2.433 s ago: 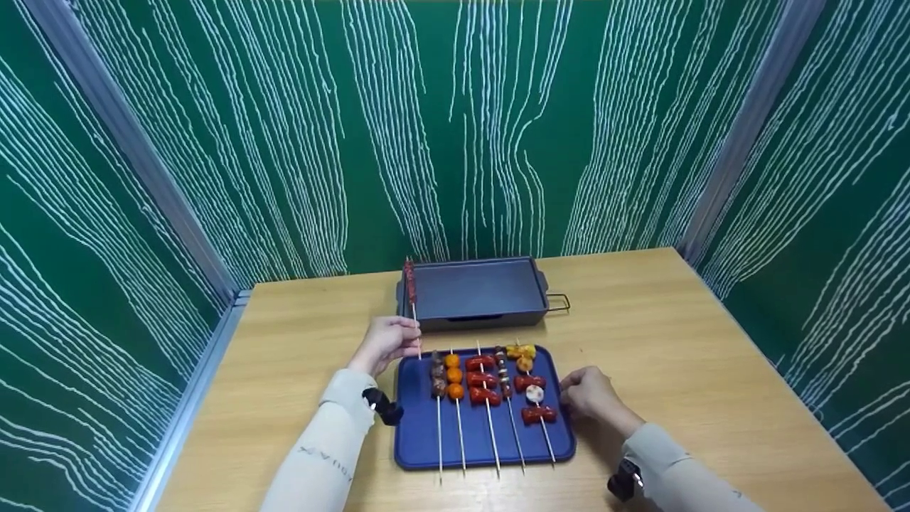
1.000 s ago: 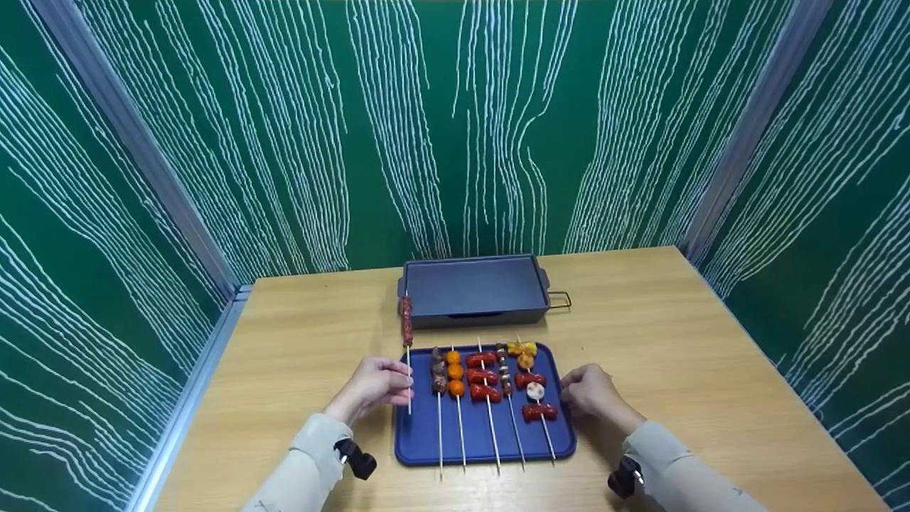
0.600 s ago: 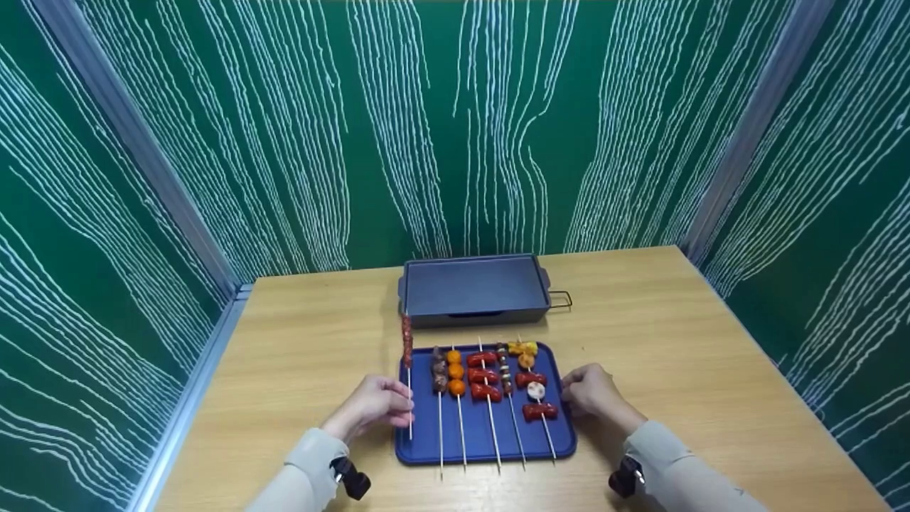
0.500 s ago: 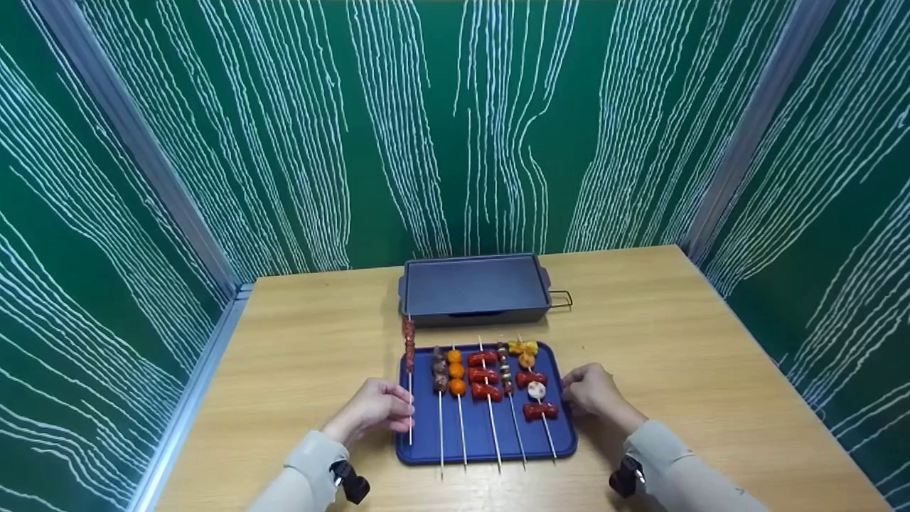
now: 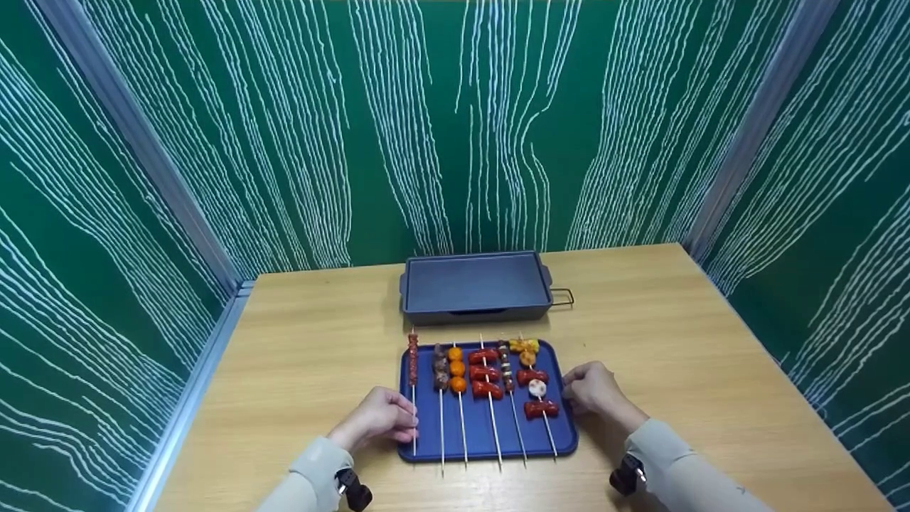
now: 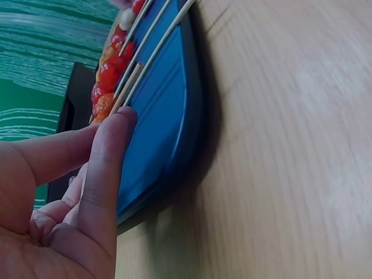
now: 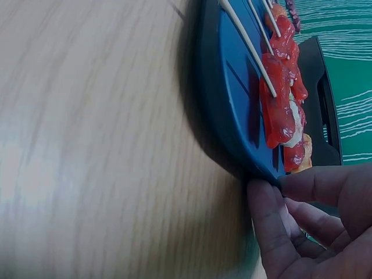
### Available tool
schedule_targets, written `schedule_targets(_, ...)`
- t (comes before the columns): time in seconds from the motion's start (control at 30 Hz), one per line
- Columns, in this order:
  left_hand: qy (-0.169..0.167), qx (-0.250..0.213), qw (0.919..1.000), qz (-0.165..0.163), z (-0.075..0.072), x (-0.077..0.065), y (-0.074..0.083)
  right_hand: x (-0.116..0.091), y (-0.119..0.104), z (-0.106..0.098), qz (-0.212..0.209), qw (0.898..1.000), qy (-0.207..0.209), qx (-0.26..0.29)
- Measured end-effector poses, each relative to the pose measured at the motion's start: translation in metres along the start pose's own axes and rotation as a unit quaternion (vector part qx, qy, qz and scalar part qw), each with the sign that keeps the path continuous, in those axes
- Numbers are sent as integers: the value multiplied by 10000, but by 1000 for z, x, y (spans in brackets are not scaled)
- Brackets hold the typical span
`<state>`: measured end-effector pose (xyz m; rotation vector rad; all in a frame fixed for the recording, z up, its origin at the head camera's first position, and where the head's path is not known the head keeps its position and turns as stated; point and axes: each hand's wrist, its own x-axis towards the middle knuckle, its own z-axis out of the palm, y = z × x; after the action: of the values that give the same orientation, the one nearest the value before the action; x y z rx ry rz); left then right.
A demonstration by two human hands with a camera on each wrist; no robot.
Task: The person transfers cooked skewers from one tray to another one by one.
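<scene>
My left hand (image 5: pixel 384 416) pinches the bare stick of a thin red meat skewer (image 5: pixel 413 359) between thumb and fingers. That skewer lies over the left side of a blue tray (image 5: pixel 426 439), its tip reaching past the far rim; whether it touches the tray I cannot tell. At the tray's right rim, my right hand (image 5: pixel 593 391) pinches the edge, as the right wrist view shows. On the tray are a dark meat skewer (image 5: pixel 441 368), an orange ball skewer (image 5: pixel 457 370), a red sausage skewer (image 5: pixel 485 373), a thin mixed skewer (image 5: pixel 505 366) and a larger mixed skewer (image 5: pixel 538 389).
Behind the tray stands a dark grey rectangular grill (image 5: pixel 478 284) with a wire handle (image 5: pixel 562 296) on its right. A wooden table (image 5: pixel 306 327) carries everything. Green walls (image 5: pixel 455 142) with white lines close in the back and both sides.
The left hand has drawn the red meat skewer from over the grill's left edge toward me, down over the tray's left side. The right hand has stayed at the tray's rim.
</scene>
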<state>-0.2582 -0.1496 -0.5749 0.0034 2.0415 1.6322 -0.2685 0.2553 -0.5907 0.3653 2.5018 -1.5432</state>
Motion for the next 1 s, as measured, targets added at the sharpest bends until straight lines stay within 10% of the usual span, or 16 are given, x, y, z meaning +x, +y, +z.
schedule_targets(1.0, -25, 739, 9972, -117, 12, 1, 2, 0, -1, -1, 40, 10000, 0, 73)
